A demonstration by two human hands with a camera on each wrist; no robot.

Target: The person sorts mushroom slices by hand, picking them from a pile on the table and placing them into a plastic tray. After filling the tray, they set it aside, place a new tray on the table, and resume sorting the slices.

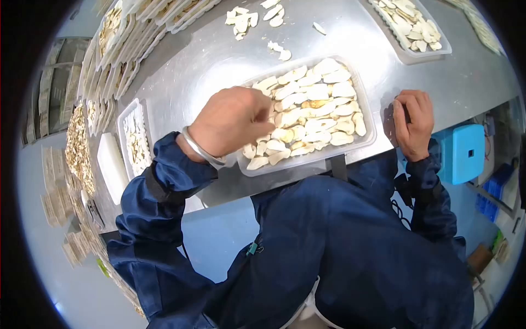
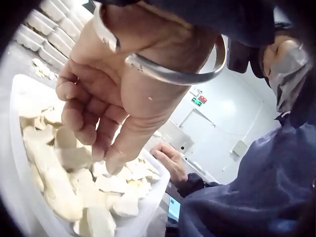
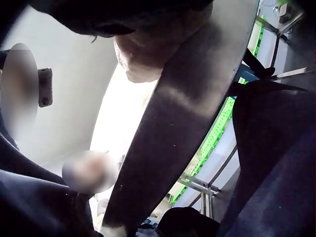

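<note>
A clear plastic tray [image 1: 368,118] at the table's front edge holds rows of pale mushroom slices [image 1: 320,92] with tan edges. My left hand [image 1: 230,122], a silver bangle at its wrist, hovers over the tray's left side. Seen in the left wrist view, the fingers [image 2: 89,116] hang loosely bent above the slices, thumb close to the fingertips, and no slice shows between them. To the right of the tray, my right hand [image 1: 415,123] rests on the table edge, loosely curled around nothing. Only part of that hand [image 3: 140,59] shows in the right wrist view, dark and blurred.
Loose slices [image 1: 241,21] lie on the metal table [image 1: 192,66] behind the tray. Another filled tray [image 1: 411,27] stands at back right. Stacked trays [image 1: 118,52] rise at back left, and a narrow tray [image 1: 133,137] sits left. A blue stool [image 1: 463,153] is below right.
</note>
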